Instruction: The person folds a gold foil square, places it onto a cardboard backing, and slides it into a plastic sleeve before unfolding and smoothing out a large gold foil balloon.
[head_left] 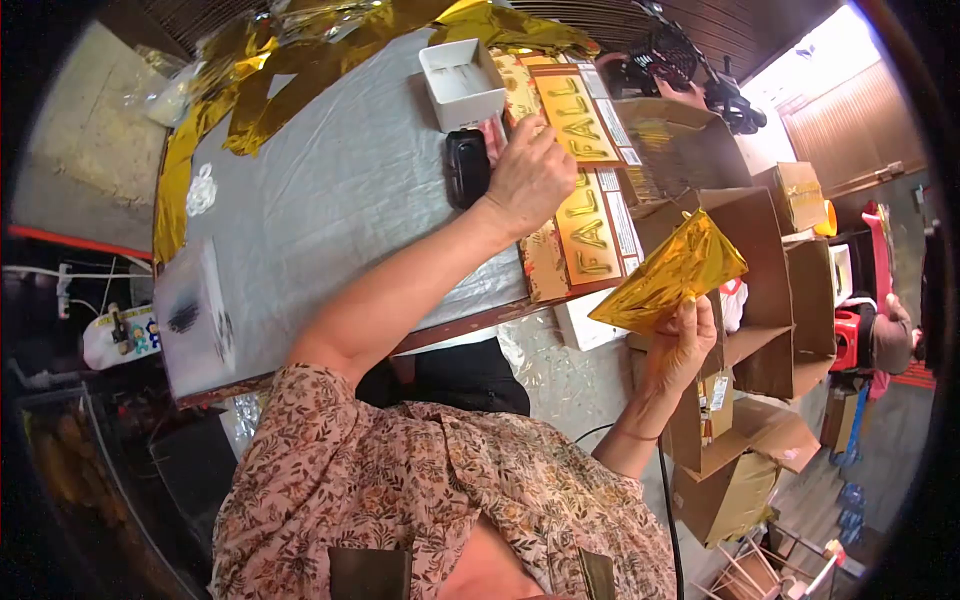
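Observation:
My right hand (pixel 690 330) pinches a folded, shiny piece of gold foil (pixel 672 275) by its lower edge, out past the table's right side. My left hand (pixel 535 165) rests over the printed "FALL" packages (pixel 578 115), its fingers curled; whatever they grip, if anything, is hidden. Just left of those fingers lies a black oblong device (pixel 467 168). A small pinkish-red piece (pixel 492 138) shows between the device and the hand. Behind them stands an open white box (pixel 462 85).
Silvery sheeting covers the table (pixel 330 190). Gold foil scraps (pixel 300 75) lie along its far edge, with a crumpled clear wad (pixel 201 196) at left. Cardboard boxes (pixel 745 255) stack up at right, near a black fan (pixel 672 50). Another person (pixel 890 340) is at far right.

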